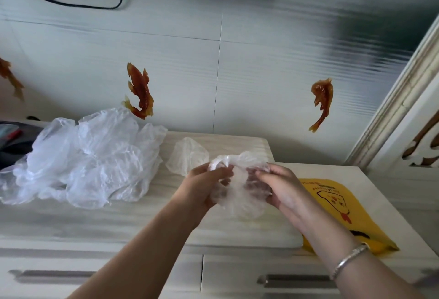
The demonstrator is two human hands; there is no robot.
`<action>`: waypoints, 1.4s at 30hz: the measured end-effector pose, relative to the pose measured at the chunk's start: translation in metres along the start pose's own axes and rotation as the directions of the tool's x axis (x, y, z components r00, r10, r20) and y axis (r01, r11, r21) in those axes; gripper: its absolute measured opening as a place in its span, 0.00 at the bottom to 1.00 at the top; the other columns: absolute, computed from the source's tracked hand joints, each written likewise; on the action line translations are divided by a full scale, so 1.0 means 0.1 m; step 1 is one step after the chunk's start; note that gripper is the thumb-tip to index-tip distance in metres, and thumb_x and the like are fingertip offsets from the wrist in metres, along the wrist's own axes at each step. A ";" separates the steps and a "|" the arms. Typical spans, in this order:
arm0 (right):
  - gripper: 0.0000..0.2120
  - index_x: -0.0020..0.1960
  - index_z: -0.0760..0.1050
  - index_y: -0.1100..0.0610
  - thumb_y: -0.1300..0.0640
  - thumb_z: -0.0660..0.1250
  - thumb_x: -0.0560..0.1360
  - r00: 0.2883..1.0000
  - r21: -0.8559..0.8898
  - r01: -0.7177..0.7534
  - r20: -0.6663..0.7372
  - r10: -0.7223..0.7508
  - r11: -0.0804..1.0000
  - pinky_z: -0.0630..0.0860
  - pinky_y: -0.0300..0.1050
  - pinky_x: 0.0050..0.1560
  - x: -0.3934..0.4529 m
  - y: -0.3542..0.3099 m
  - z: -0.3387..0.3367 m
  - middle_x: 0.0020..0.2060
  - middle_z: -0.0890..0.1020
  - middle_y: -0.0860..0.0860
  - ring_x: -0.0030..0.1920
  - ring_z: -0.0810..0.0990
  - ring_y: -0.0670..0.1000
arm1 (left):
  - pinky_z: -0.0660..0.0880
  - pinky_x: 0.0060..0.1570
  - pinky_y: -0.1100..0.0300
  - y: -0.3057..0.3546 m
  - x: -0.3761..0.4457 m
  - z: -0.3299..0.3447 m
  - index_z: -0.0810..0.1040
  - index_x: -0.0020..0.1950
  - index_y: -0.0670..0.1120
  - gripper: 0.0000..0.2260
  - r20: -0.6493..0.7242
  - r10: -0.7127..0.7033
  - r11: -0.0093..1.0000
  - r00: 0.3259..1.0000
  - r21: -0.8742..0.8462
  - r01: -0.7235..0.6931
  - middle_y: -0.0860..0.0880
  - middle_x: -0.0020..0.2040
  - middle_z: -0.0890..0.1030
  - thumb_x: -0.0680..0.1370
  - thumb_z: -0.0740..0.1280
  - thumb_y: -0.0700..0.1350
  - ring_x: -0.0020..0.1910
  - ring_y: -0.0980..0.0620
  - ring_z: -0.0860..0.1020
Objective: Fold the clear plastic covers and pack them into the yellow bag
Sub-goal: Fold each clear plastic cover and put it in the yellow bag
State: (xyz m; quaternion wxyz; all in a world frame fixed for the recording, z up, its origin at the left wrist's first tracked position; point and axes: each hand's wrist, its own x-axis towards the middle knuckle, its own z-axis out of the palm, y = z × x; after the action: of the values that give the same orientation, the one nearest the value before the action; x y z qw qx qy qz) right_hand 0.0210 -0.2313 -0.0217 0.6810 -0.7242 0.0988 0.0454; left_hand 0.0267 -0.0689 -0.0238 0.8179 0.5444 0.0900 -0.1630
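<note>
While both hands are up over the pale wood-look worktop [118, 218], they've got one crumpled clear plastic cover [240, 191] bunched between them. Left hand [204, 184] has its fingers curled into the cover's gathered rim on the left side, so that grip is closed on the plastic. Right hand [278, 187] is doing the same from the other side, fingers curled in and pinching the film, with a silver bracelet [349, 260] on that wrist.

Yellow bag [339, 213] is lying flat on the worktop just to the right of the hands, partly tucked under the right forearm, with a cartoon face printed on it. I can't tell if its mouth is open or not.

Big heap of loose clear covers [83, 156] sits on the left part of the worktop, well apart from the bag. One smaller folded cover [187, 156] lies on its own between that heap and the hands, just behind the left hand.

Background stuff: orange fish decals [140, 92] on the tiled wall, and drawer handles [297, 279] below the worktop edge.
</note>
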 end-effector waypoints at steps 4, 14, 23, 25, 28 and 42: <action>0.14 0.43 0.81 0.59 0.70 0.58 0.78 0.999 0.119 0.010 -0.035 -0.006 0.993 0.80 0.52 0.47 0.06 -0.01 -0.01 0.39 0.85 0.54 0.41 0.84 0.53 | 0.79 0.34 0.61 0.06 0.01 -0.04 0.79 0.47 0.40 0.05 0.061 0.009 1.000 0.998 -0.008 -0.008 0.47 0.39 0.81 0.74 0.71 0.40 0.32 0.51 0.78; 0.23 0.62 0.77 0.59 0.44 0.59 0.77 0.925 0.084 -0.187 0.352 0.146 0.979 0.72 0.57 0.59 0.03 -0.07 -0.10 0.55 0.81 0.61 0.54 0.80 0.60 | 0.71 0.37 0.58 0.05 0.05 -0.12 0.81 0.44 0.38 0.05 -0.042 0.356 0.815 0.934 0.504 -0.287 0.44 0.37 0.77 0.73 0.73 0.40 0.33 0.50 0.74; 0.04 0.46 0.79 0.62 0.65 0.65 0.77 0.995 0.156 -0.059 0.091 0.045 0.986 0.79 0.47 0.41 0.05 0.01 -0.02 0.39 0.83 0.57 0.37 0.81 0.52 | 0.77 0.46 0.62 0.01 0.01 -0.10 0.77 0.54 0.48 0.24 0.004 0.193 0.756 0.981 0.637 -0.151 0.50 0.49 0.81 0.64 0.78 0.57 0.46 0.54 0.80; 0.05 0.51 0.78 0.66 0.67 0.65 0.76 0.999 0.285 -0.019 0.043 0.007 0.958 0.80 0.46 0.42 0.07 -0.02 -0.04 0.42 0.83 0.59 0.41 0.82 0.53 | 0.78 0.53 0.56 0.00 -0.03 -0.09 0.74 0.58 0.46 0.30 -0.033 0.011 0.810 0.999 0.587 0.011 0.49 0.53 0.79 0.66 0.72 0.64 0.51 0.53 0.80; 0.08 0.53 0.76 0.69 0.71 0.64 0.74 1.000 0.389 0.011 0.009 -0.016 0.921 0.79 0.46 0.41 0.08 -0.05 -0.05 0.45 0.82 0.60 0.42 0.81 0.55 | 0.78 0.55 0.53 -0.03 -0.03 -0.07 0.78 0.52 0.43 0.21 -0.028 -0.095 0.904 0.995 0.416 0.098 0.47 0.50 0.83 0.74 0.66 0.60 0.48 0.51 0.82; 0.18 0.60 0.71 0.64 0.64 0.62 0.70 0.966 0.541 -0.252 0.197 0.170 0.802 0.77 0.53 0.49 0.06 -0.08 -0.20 0.53 0.76 0.62 0.52 0.75 0.60 | 0.76 0.40 0.58 0.13 0.10 -0.13 0.75 0.44 0.44 0.04 -0.170 0.146 0.982 0.974 -0.097 -0.164 0.47 0.42 0.82 0.78 0.66 0.38 0.39 0.50 0.78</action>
State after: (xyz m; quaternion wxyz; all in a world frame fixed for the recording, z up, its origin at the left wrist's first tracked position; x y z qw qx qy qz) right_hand 0.0271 -0.2517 -0.0139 0.8595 -0.4711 0.1400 0.1402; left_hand 0.0409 -0.0540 -0.0207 0.8469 0.5151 0.1223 -0.0484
